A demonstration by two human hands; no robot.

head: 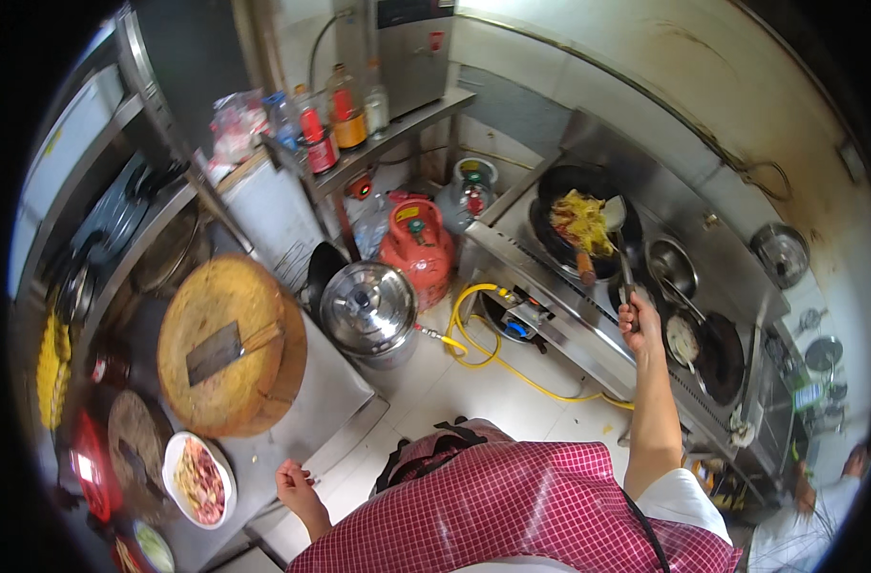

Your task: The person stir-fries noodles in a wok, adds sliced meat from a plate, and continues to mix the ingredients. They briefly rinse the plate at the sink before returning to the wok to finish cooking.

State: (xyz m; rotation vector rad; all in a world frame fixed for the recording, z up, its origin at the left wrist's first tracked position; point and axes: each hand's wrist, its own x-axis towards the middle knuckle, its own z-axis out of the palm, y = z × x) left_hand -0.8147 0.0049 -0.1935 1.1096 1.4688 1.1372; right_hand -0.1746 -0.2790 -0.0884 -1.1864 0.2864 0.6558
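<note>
My right hand [639, 322] grips the handle of a wok spatula [626, 261]. The spatula's blade rests at the right side of yellow and reddish food [580, 220], perhaps egg, in a black wok [550, 188] with a wooden handle [585, 268]. My left hand [296, 487] hangs by the steel worktable's edge, fingers loosely bent and nothing visible in it. Closest to it is a white bowl [169, 458] of chopped pinkish and pale food [200, 480]. Behind that bowl, a cleaver [215, 353] lies on a thick round wooden chopping block [192, 301].
A red gas cylinder [424, 251] and a lidded steel pot [369, 308] stand on the floor. A yellow hose [528, 387] runs below the stove [585, 322]. Sauce bottles [349, 122] line a shelf. At lower right is another person [800, 526].
</note>
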